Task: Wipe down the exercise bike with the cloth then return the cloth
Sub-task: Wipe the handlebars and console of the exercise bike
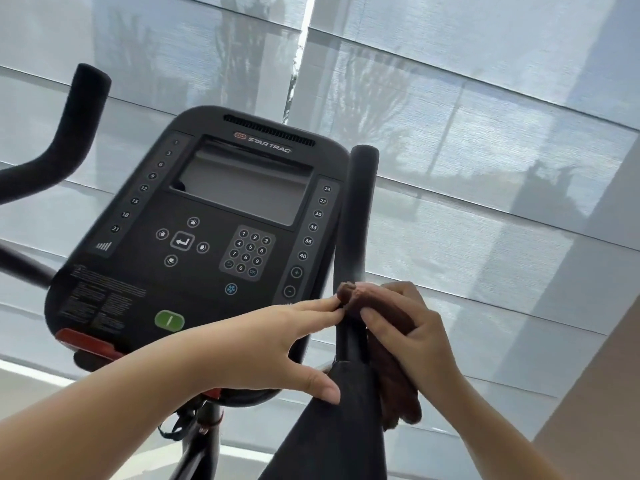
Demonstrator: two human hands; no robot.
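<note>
Brown cloth (393,375) is wrapped on the bike's right handlebar (360,209), just off the console's (207,258) lower right corner, tail hanging below. Right hand (415,327) curls around it, clamping cloth to bar. Left hand (277,337) reaches across, fingers straight, fingertips touching the cloth's top end, thumb spread wide.

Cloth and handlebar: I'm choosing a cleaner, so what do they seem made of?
The cloth looks like brown terry or microfibre: fuzzy, soft folds under the right hand. The handlebar seems foam or rubber covered: matte black, soft rounded end.
</note>
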